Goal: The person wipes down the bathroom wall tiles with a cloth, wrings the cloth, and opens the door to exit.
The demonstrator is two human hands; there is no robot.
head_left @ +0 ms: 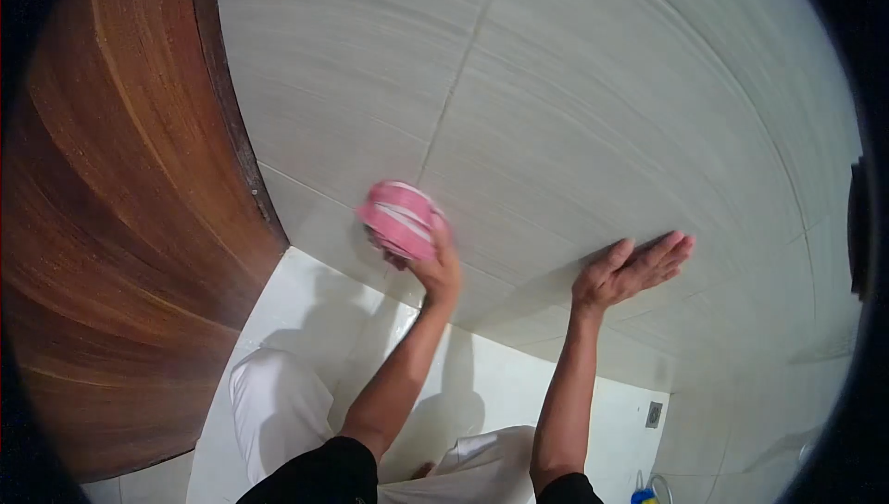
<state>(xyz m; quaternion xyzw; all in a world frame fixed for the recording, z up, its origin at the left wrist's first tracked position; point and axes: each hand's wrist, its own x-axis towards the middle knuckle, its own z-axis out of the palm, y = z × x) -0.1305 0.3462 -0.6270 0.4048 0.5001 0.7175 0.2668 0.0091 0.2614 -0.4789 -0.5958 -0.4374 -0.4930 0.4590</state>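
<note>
A pink cloth with white stripes (pixel 400 219) is bunched in my left hand (pixel 435 268), up against the grey tiled wall (pixel 574 115) and near a vertical grout line. The fingers of that hand are partly hidden behind the cloth. To the right, my right hand (pixel 632 273) holds nothing; its fingers are stretched out, and it lies at or close to the wall. Whether the palm bears on the tiles cannot be made out.
A brown wood-grain door (pixel 120 217) stands at the left. Below are my knees in light trousers (pixel 278 402) and a white floor (pixel 500 374). A small drain (pixel 654 414) and a blue and yellow object (pixel 643 496) are at the lower right.
</note>
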